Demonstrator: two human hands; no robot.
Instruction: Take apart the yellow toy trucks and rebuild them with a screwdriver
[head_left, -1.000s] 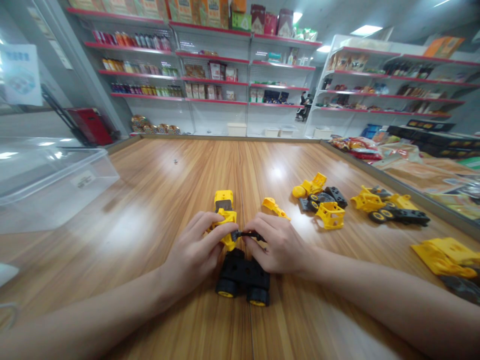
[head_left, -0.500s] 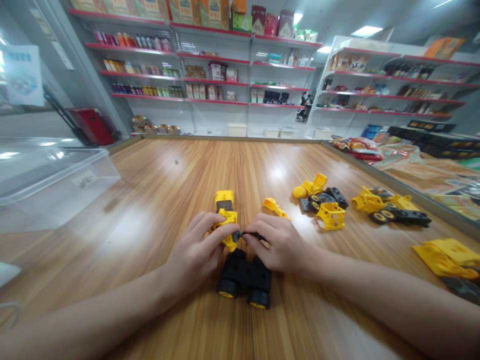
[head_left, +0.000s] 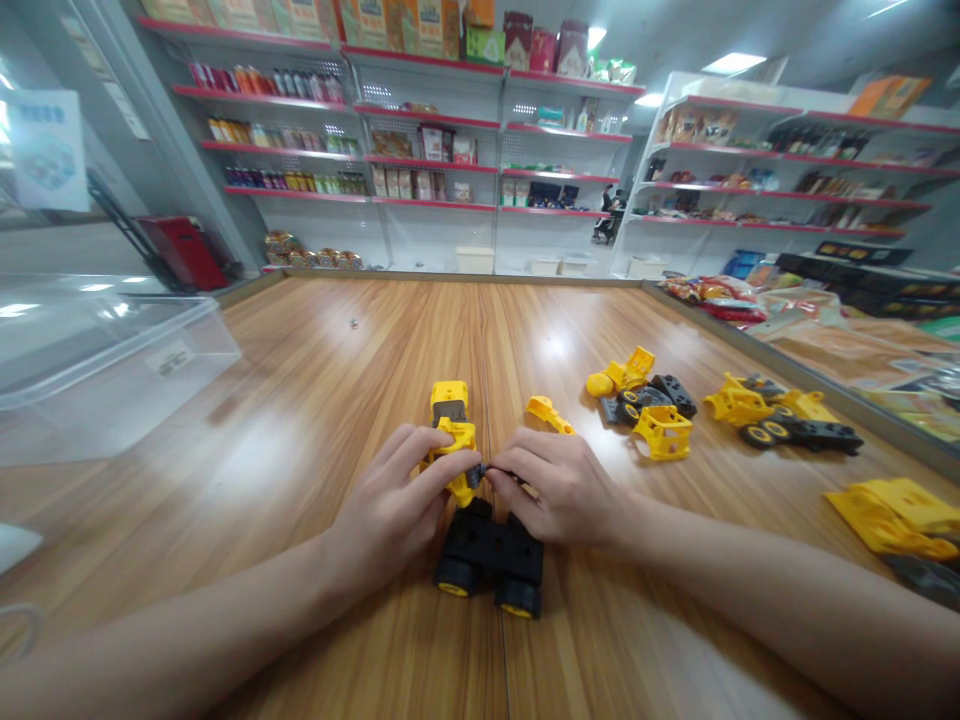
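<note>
My left hand (head_left: 390, 510) is closed on a yellow toy part (head_left: 459, 448) at the middle of the wooden table (head_left: 315, 400). My right hand (head_left: 559, 490) pinches a small black rod (head_left: 495, 470) whose left end meets that yellow part. Just below both hands a black chassis with yellow-hubbed wheels (head_left: 491, 563) rests on the table. A yellow cab piece (head_left: 448, 398) stands just beyond my left hand. A loose yellow arm piece (head_left: 547, 412) lies beyond my right hand.
More yellow and black toy vehicle parts (head_left: 645, 400) lie to the right, with a further group (head_left: 780, 415) and a yellow piece (head_left: 889, 510) near the right edge. A clear plastic bin (head_left: 97, 360) stands at the left. Store shelves (head_left: 420, 150) line the back.
My right hand has shifted slightly left, so less of the black rod shows between the hands. The black chassis has turned a little.
</note>
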